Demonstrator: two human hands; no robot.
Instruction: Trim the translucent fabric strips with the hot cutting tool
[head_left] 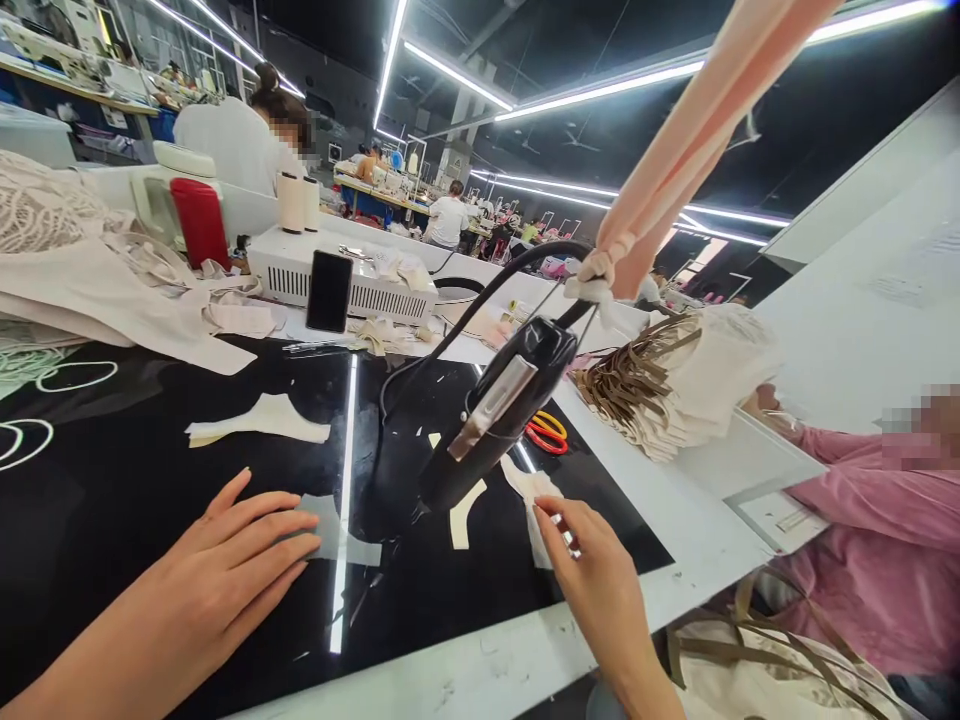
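My left hand (225, 570) lies flat with its fingers stretched out. Its fingertips touch a translucent grey cut piece (337, 535) on the glossy black board (420, 610). With thumb and fingers pinched, my right hand (596, 570) holds the edge of a white fabric piece (536, 500). Between the hands hangs a black corded tool (502, 400) with a metal lever, tilted, its lower end close to the board. Below it is a small cream curved piece (466, 517). Further left lies a cream fabric cutout (262, 420).
A pink fabric strip (667, 150) suspends the tool. Red-and-yellow-handled scissors (547, 432) lie behind it. A phone (328, 290) leans on a white vented box (390, 300). Fabric piles (97, 270) and a brown-strapped stack (675, 380) flank the board. A person in pink (862, 500) is at right.
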